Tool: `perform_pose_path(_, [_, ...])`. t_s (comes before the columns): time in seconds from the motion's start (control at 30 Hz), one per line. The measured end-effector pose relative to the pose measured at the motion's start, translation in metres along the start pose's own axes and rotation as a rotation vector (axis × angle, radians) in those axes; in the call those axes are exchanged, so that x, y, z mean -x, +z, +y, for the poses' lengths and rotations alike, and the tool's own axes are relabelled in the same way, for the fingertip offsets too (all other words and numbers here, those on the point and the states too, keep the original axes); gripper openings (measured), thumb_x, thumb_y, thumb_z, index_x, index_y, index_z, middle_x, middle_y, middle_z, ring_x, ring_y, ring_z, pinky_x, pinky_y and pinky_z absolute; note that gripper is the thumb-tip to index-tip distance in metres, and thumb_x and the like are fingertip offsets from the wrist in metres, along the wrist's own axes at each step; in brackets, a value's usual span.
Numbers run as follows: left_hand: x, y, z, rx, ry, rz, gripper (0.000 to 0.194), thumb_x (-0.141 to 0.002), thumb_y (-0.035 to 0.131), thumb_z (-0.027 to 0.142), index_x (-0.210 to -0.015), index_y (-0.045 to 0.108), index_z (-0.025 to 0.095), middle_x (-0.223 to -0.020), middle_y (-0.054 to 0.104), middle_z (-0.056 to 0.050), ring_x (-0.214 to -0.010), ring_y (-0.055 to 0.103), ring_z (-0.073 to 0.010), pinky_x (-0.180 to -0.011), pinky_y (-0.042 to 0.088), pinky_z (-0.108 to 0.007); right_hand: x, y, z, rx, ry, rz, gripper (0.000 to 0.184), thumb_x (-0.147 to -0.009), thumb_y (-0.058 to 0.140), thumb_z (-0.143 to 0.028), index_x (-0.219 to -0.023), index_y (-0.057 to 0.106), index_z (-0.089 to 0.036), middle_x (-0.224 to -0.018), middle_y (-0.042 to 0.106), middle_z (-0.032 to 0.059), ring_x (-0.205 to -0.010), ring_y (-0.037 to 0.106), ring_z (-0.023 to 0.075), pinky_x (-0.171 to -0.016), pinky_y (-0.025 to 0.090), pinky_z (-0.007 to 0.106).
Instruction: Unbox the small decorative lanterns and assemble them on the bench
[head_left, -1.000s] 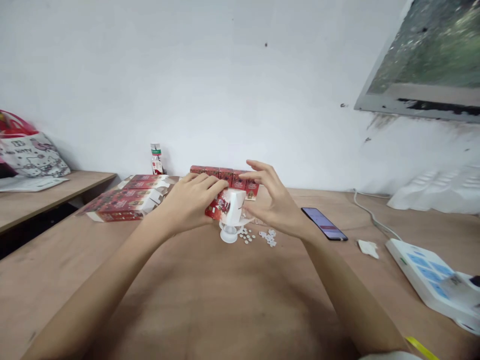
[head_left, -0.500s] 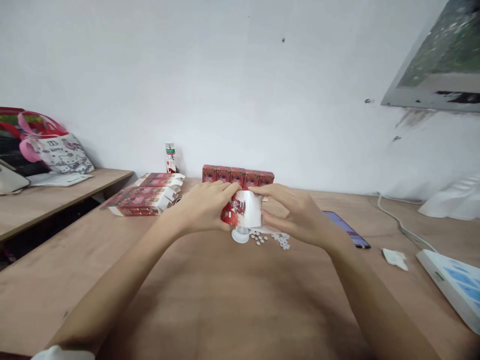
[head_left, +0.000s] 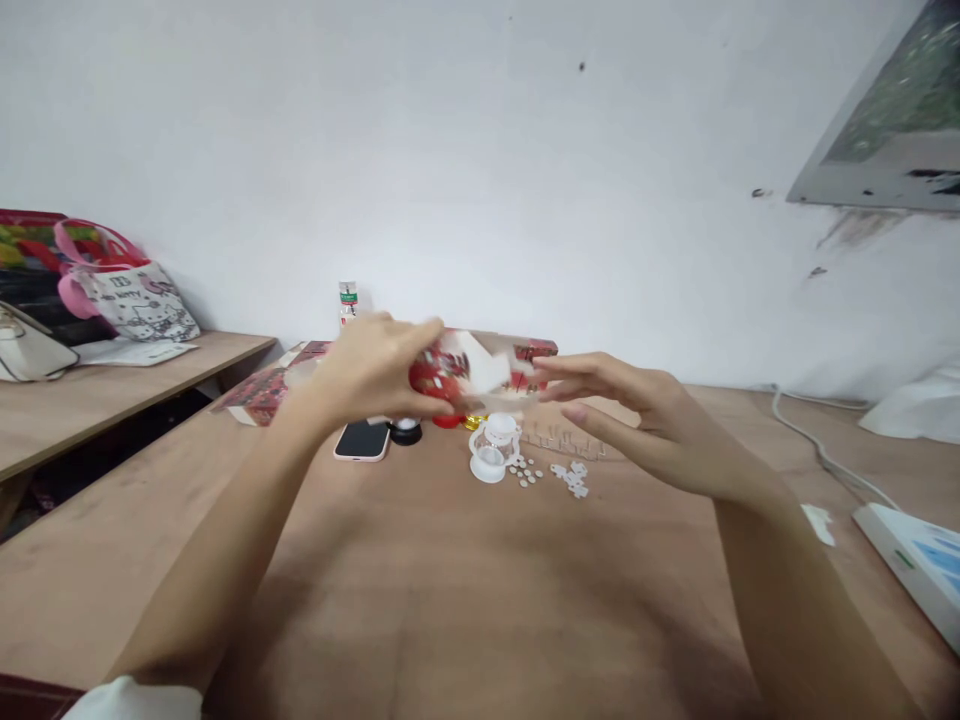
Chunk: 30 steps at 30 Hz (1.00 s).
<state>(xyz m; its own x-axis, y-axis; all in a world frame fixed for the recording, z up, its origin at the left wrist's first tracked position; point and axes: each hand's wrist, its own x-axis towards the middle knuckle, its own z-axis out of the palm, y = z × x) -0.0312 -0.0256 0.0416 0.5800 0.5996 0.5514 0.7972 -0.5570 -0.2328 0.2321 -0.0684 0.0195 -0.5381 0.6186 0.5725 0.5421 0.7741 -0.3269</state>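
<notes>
My left hand [head_left: 367, 370] is closed around a small red printed cardboard box [head_left: 439, 372], held up above the table. White flaps stand out at the box's right end, smeared by motion. To its right, my right hand [head_left: 637, 410] has its fingers stretched out and apart; the fingertips are close to the flaps, and I cannot tell whether they touch. Below the box is a white lantern-shaped piece [head_left: 491, 455] with a clear middle. Small round button-like pieces [head_left: 527, 472] and white plastic bits [head_left: 574, 478] lie beside it.
A phone [head_left: 362, 441] and a black round piece [head_left: 405, 432] lie left of the lantern. Thin metal pieces [head_left: 574, 443] lie behind the bits. Red cartons [head_left: 259, 393] and a bottle [head_left: 348, 300] are at back left. A white cable [head_left: 817, 450] leads to a white device [head_left: 911, 570].
My right hand has drawn away to the right from the box. The box has moved left and up in my left hand, its flaps now spread. The lantern and phone have come into view.
</notes>
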Motion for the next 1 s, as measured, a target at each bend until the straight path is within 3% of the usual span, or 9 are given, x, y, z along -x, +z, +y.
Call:
perform_pose_path(0.13, [0.005,-0.004,-0.044,-0.119,-0.175,0.144,0.053,-0.075,0.059,0.044,-0.120,0.047,0.018,-0.102,0.063,-0.008,-0.094,0.056,-0.0243,-0.089,0.033,-0.038,0.000,0.003,0.005,0.203,0.081,-0.039,0.035,-0.092,0.040,-0.037,-0.123,0.049,-0.024,-0.121,0.060,0.0058,-0.105,0.060,0.0209,-0.083,0.051,0.034])
perform_pose_path(0.23, [0.015,0.017,-0.085,-0.165,-0.322,0.153,0.061,-0.076,0.057,0.036,-0.131,0.039,0.021,-0.125,0.054,-0.011,-0.115,0.047,-0.0299,-0.099,0.026,-0.045,-0.003,0.008,0.008,0.288,0.144,-0.186,0.036,-0.092,0.037,-0.038,-0.124,0.048,-0.024,-0.123,0.059,0.0053,-0.107,0.059,0.0221,-0.086,0.049,0.036])
perform_pose_path(0.33, [0.029,0.051,-0.123,-0.162,-0.425,0.062,0.058,-0.077,0.053,0.031,-0.133,0.039,0.026,-0.138,0.044,-0.007,-0.127,0.037,-0.0297,-0.107,0.013,-0.050,-0.006,0.015,0.009,0.319,0.236,-0.361,0.039,-0.091,0.038,-0.037,-0.128,0.044,-0.027,-0.123,0.059,0.0047,-0.104,0.060,0.0226,-0.083,0.049,0.035])
perform_pose_path(0.47, [0.047,0.086,-0.154,-0.152,-0.515,-0.188,0.066,-0.075,0.058,0.033,-0.137,0.035,0.027,-0.146,0.033,-0.007,-0.137,0.019,-0.0320,-0.107,0.002,-0.058,-0.008,0.026,0.016,0.332,0.299,-0.457,0.045,-0.089,0.039,-0.036,-0.134,0.036,-0.030,-0.130,0.052,0.0046,-0.105,0.059,0.0233,-0.081,0.049,0.033])
perform_pose_path(0.53, [0.052,0.092,-0.161,-0.132,-0.542,-0.311,0.078,-0.070,0.063,0.036,-0.140,0.030,0.027,-0.149,0.027,-0.009,-0.138,0.012,-0.0354,-0.105,0.001,-0.063,-0.009,0.033,0.022,0.340,0.296,-0.446,0.050,-0.089,0.039,-0.036,-0.138,0.030,-0.031,-0.138,0.043,0.0051,-0.114,0.054,0.0248,-0.085,0.048,0.035])
perform_pose_path(0.63, [0.054,0.090,-0.167,-0.086,-0.560,-0.401,0.091,-0.068,0.066,0.039,-0.144,0.018,0.027,-0.152,0.017,-0.009,-0.139,0.005,-0.0372,-0.104,0.001,-0.065,-0.009,0.043,0.033,0.361,0.293,-0.425,0.057,-0.088,0.040,-0.038,-0.141,0.022,-0.033,-0.146,0.030,0.0065,-0.122,0.047,0.0277,-0.091,0.044,0.039])
perform_pose_path(0.77, [0.053,0.083,-0.167,-0.056,-0.592,-0.473,0.082,-0.075,0.059,0.034,-0.144,0.017,0.027,-0.152,0.013,-0.008,-0.140,0.004,-0.0351,-0.105,0.003,-0.062,-0.012,0.055,0.041,0.342,0.295,-0.469,0.064,-0.086,0.046,-0.038,-0.142,0.016,-0.033,-0.149,0.021,0.0084,-0.125,0.043,0.0289,-0.092,0.043,0.039])
perform_pose_path(0.87, [0.053,0.079,-0.163,-0.080,-0.595,-0.493,0.071,-0.080,0.048,0.019,-0.144,0.017,0.025,-0.153,0.013,-0.009,-0.140,0.004,-0.0340,-0.104,0.003,-0.063,-0.015,0.062,0.045,0.331,0.274,-0.478,0.070,-0.083,0.053,-0.032,-0.142,0.016,-0.036,-0.146,0.026,0.0086,-0.121,0.047,0.0281,-0.088,0.044,0.037])
perform_pose_path(1.0, [0.049,0.074,-0.156,-0.112,-0.556,-0.453,0.076,-0.078,0.041,0.008,-0.145,0.008,0.016,-0.152,0.012,-0.014,-0.138,0.005,-0.0376,-0.103,0.006,-0.065,-0.018,0.070,0.052,0.295,0.250,-0.511,0.076,-0.075,0.062,-0.024,-0.140,0.024,-0.034,-0.136,0.039,0.0081,-0.115,0.051,0.0266,-0.086,0.045,0.035])
